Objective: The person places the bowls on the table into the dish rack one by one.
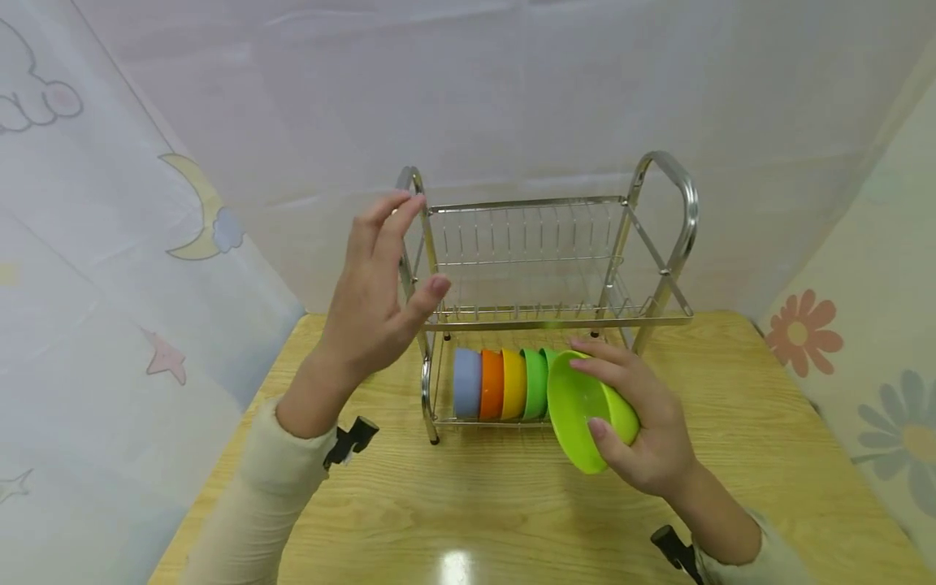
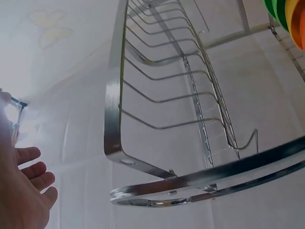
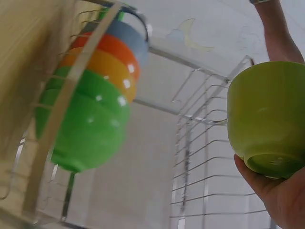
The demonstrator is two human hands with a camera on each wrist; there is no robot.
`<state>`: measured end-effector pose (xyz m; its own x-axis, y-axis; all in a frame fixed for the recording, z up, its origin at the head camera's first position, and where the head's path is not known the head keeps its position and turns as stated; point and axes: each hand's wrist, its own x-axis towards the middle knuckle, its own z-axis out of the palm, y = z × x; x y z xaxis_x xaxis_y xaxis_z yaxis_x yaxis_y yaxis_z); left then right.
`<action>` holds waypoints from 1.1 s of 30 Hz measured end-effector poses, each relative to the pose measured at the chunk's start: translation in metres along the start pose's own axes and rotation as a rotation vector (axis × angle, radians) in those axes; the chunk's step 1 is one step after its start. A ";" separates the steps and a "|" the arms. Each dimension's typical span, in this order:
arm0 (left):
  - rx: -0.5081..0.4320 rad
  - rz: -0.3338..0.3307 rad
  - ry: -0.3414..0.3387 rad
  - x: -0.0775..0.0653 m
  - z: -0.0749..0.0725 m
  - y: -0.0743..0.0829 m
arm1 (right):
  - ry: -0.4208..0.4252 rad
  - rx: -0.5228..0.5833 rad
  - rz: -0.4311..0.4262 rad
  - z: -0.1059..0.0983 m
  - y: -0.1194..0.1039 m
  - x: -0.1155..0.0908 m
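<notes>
My right hand (image 1: 647, 422) grips a lime-green bowl (image 1: 574, 410), thumb at its rim and fingers along its outside, in front of the rack's lower shelf. In the right wrist view the bowl (image 3: 267, 114) shows its foot ring beside the palm. My left hand (image 1: 373, 292) is raised by the rack's left upright, fingers extended and holding nothing. On the lower shelf of the metal dish rack (image 1: 556, 325) several bowls stand on edge in a row: a blue-grey bowl (image 1: 466, 383), an orange bowl (image 1: 491, 385), a yellow bowl (image 1: 514, 385) and green bowls (image 1: 536, 383), partly hidden behind the lime-green one.
The rack's upper shelf (image 1: 526, 262) has wire dividers and holds no dishes. It stands on a wooden table (image 1: 468, 496) against a pale cloth backdrop (image 1: 468, 97). Curved metal handles (image 1: 687, 203) rise at both ends. Printed cloth hangs at both sides.
</notes>
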<state>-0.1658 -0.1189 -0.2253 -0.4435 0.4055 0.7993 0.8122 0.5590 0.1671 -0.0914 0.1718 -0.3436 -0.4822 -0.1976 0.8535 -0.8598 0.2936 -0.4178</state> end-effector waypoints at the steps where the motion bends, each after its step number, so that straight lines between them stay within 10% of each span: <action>1: 0.010 0.004 0.017 0.003 0.000 -0.005 | -0.006 -0.021 0.004 -0.001 0.004 -0.003; 11: 0.087 -0.064 0.048 0.027 0.008 -0.045 | -0.050 -0.213 0.113 -0.011 0.050 -0.031; 22: 0.050 -0.286 -0.100 0.039 0.019 -0.074 | -0.174 -0.351 0.275 -0.010 0.088 -0.040; 33: 0.068 -0.329 -0.143 0.040 0.027 -0.091 | -0.319 -0.435 0.344 0.000 0.111 -0.049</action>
<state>-0.2679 -0.1338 -0.2238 -0.7296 0.2903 0.6192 0.5919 0.7216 0.3591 -0.1635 0.2139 -0.4316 -0.8026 -0.2737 0.5300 -0.5324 0.7293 -0.4297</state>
